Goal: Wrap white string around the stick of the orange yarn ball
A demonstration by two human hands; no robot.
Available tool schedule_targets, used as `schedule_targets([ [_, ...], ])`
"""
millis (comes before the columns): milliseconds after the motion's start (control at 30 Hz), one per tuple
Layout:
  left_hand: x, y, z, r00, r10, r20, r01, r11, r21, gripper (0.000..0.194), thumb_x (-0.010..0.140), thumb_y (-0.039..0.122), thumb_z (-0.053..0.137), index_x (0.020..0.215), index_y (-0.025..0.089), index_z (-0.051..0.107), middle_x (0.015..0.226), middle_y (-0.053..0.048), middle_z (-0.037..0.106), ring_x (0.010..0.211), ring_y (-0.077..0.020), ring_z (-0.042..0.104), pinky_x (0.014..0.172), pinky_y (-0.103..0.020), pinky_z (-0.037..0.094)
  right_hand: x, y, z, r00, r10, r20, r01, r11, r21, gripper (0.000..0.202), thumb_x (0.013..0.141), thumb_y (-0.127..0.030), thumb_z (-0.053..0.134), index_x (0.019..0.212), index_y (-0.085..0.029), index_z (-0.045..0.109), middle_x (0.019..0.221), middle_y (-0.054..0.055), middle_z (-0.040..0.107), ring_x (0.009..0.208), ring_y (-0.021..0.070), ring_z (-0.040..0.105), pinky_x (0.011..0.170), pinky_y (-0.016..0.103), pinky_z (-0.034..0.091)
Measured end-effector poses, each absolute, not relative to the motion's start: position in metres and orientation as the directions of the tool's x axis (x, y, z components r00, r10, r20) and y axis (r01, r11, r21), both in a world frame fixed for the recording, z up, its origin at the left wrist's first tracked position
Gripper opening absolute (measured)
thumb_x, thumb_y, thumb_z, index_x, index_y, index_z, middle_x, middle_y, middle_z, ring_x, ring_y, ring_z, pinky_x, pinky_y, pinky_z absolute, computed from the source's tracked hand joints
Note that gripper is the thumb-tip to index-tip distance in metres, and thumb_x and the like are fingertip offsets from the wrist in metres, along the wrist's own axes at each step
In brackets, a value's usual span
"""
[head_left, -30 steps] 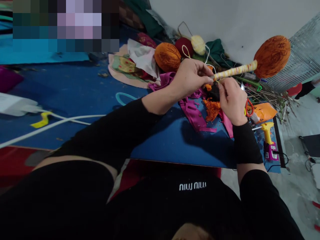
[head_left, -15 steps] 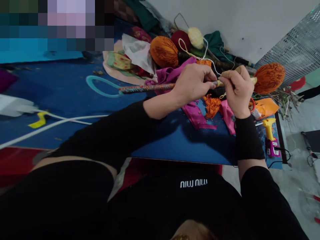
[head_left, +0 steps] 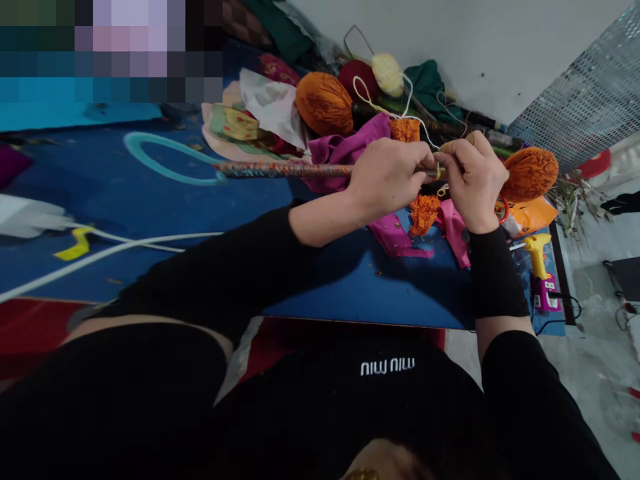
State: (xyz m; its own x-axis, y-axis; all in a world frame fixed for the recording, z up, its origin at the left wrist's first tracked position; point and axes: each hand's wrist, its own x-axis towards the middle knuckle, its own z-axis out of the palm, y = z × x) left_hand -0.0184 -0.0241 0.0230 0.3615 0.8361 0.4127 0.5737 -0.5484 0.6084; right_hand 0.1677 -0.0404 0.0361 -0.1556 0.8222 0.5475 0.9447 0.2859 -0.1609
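Observation:
My left hand (head_left: 387, 173) is closed around a long patterned stick (head_left: 285, 171), which lies level above the blue table. A light blue loop (head_left: 170, 159) hangs from the stick's left end. At its right end is an orange cloth-wrapped ball (head_left: 533, 174). My right hand (head_left: 473, 177) pinches at the stick beside a yellow wrapping (head_left: 439, 171), close to the left fingertips. Pale string (head_left: 420, 120) runs from a cream yarn ball (head_left: 388, 74) down to my fingers. What the right fingertips grip is partly hidden.
A second orange ball (head_left: 324, 103) lies behind, near purple cloth (head_left: 345, 147). At the right are a yellow glue gun (head_left: 539, 253), a purple power block (head_left: 547, 293) and an orange packet (head_left: 533, 216). White cables (head_left: 125, 248) cross the blue table (head_left: 350, 293) at left.
The stick has shifted left and turned slightly, its blue loop swinging left and up. The orange ball at its right end sits lower and further left. Both hands remain at the stick.

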Motion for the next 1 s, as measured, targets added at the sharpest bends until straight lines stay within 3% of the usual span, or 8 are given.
schedule_targets([
  [133,-0.020,-0.022,0.016,0.373,0.801,0.469,0.552,-0.597,0.582,0.020,0.093,0.023,0.070,0.106,0.025,0.084,0.099,-0.006,0.086,0.090,-0.0289,0.080,0.082,-0.039,0.058,0.169,-0.040,0.036,-0.156,0.843,0.515,0.928,0.304,-0.215,0.040,0.112,-0.061,0.042,0.106,-0.038,0.074,0.102,0.005,0.073,0.101,0.0255,0.066,0.084,0.042,0.052],
  [300,-0.019,-0.024,0.013,0.392,0.773,0.499,0.583,-0.628,0.515,0.020,0.094,0.025,0.070,0.111,0.027,0.082,0.096,-0.006,0.085,0.094,-0.0299,0.080,0.084,-0.039,0.058,0.169,-0.042,0.043,-0.161,0.848,0.505,0.948,0.276,-0.161,0.040,0.113,-0.057,0.045,0.092,-0.035,0.071,0.098,0.002,0.075,0.089,0.0211,0.065,0.077,0.039,0.050],
  [400,-0.018,-0.025,0.012,0.409,0.764,0.498,0.571,-0.640,0.513,0.022,0.095,0.025,0.069,0.113,0.028,0.080,0.095,-0.004,0.084,0.094,-0.0287,0.080,0.083,-0.037,0.056,0.175,-0.039,0.042,-0.194,0.850,0.489,0.927,0.323,-0.193,0.035,0.112,-0.055,0.051,0.092,-0.034,0.070,0.092,0.003,0.074,0.089,0.0220,0.064,0.078,0.039,0.051],
  [600,-0.017,-0.027,0.015,0.492,0.722,0.486,0.666,-0.672,0.323,0.037,0.100,0.023,0.059,0.130,0.026,0.079,0.097,-0.007,0.085,0.090,-0.0278,0.078,0.077,-0.037,0.053,0.184,-0.031,0.037,-0.203,0.871,0.447,0.915,0.332,-0.230,0.029,0.111,-0.047,0.057,0.092,-0.031,0.070,0.090,0.002,0.073,0.091,0.0218,0.064,0.082,0.039,0.050],
  [767,-0.019,-0.022,0.011,0.514,0.682,0.520,0.605,-0.718,0.345,0.031,0.101,0.024,0.061,0.121,0.032,0.083,0.099,-0.004,0.086,0.091,-0.0262,0.078,0.080,-0.036,0.054,0.178,-0.035,0.042,-0.213,0.870,0.446,0.916,0.336,-0.219,0.027,0.110,-0.047,0.058,0.091,-0.034,0.073,0.088,0.001,0.074,0.088,0.0213,0.065,0.077,0.038,0.051],
  [900,-0.022,-0.019,0.015,0.515,0.704,0.489,0.623,-0.699,0.350,0.031,0.100,0.022,0.062,0.120,0.026,0.086,0.104,-0.008,0.087,0.097,-0.0279,0.080,0.083,-0.039,0.056,0.181,-0.039,0.048,-0.215,0.836,0.505,0.897,0.373,-0.236,0.014,0.107,-0.038,0.065,0.109,-0.033,0.077,0.102,0.002,0.079,0.087,0.0204,0.069,0.081,0.039,0.055],
  [1000,-0.028,-0.015,0.023,0.476,0.722,0.502,0.633,-0.678,0.375,0.037,0.096,0.017,0.064,0.125,0.025,0.086,0.108,-0.010,0.087,0.103,-0.0318,0.082,0.087,-0.043,0.059,0.197,-0.043,0.058,-0.195,0.813,0.549,0.866,0.405,-0.293,0.020,0.104,-0.037,0.070,0.122,-0.031,0.075,0.109,0.004,0.080,0.086,0.0203,0.068,0.083,0.039,0.056],
])
